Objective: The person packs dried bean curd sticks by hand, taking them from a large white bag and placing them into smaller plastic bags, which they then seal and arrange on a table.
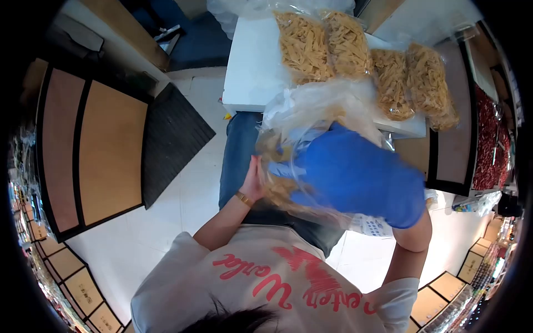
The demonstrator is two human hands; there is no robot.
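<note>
A clear plastic bag (272,191) with tan, dried-looking strips inside rests at my lap. My left hand (254,180) wears a bracelet and grips the bag's left side; some of its fingers are hidden behind the plastic. My right hand (355,172), in a blue glove, reaches into the bag from the right. Through the plastic its fingers look stretched and apart, though blurred. Just beyond it lies a large whitish translucent bag (311,100). Several filled bags of tan strips (304,47) lie on the white table in front of me.
The white table (244,83) has its near edge close to my knees. A dark ribbed mat (172,144) and a tan-panelled cabinet (111,150) stand on the left. Packed dark red goods (488,144) sit on the right. White tiles (194,205) cover the floor.
</note>
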